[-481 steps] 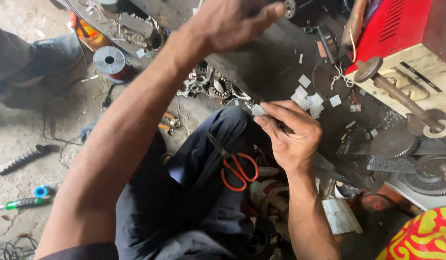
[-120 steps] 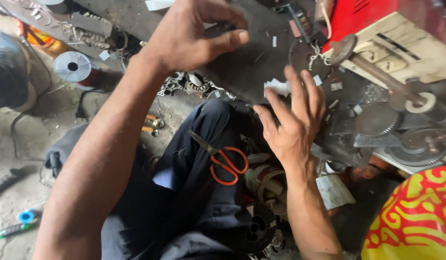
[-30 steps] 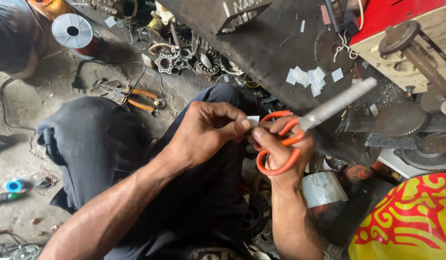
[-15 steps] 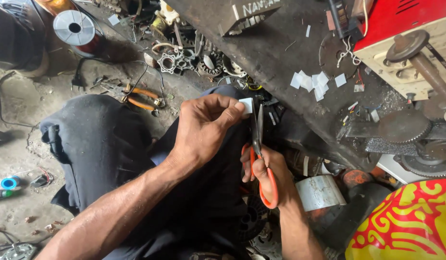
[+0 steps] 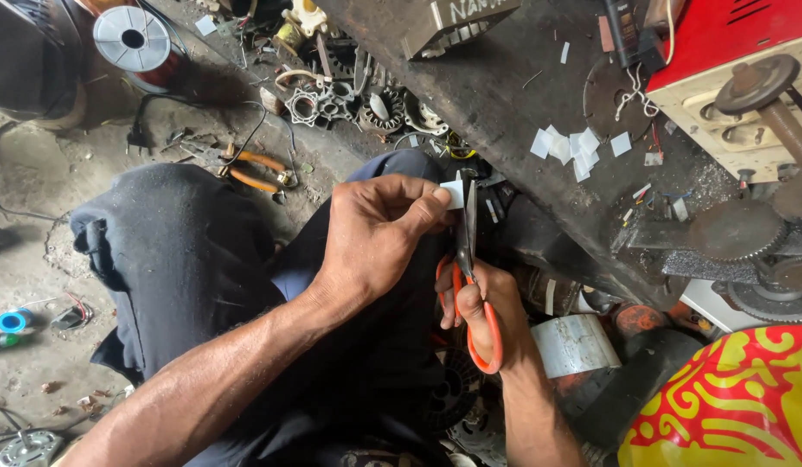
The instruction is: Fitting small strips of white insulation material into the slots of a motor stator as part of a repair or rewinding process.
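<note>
My left hand (image 5: 375,233) pinches a small white paper piece (image 5: 453,194) between thumb and fingers, above my lap. My right hand (image 5: 487,316) grips orange-handled scissors (image 5: 467,259), blades pointing up and meeting the right edge of the paper piece. Several small white paper squares (image 5: 574,145) lie on the dark workbench (image 5: 505,95) beyond my hands. My knees in dark trousers (image 5: 185,259) sit below both hands.
A red and cream machine (image 5: 747,78) with a crank and gears stands at the bench's right end. Orange-handled pliers (image 5: 254,171), metal motor parts (image 5: 340,104) and a copper wire spool (image 5: 137,43) lie on the floor. A roll of tape (image 5: 578,344) sits beside my right wrist.
The scissors swung from pointing right to pointing up. Their blades came against the paper piece, which my left hand raised slightly. Earlier the scissors lay on my lap.
</note>
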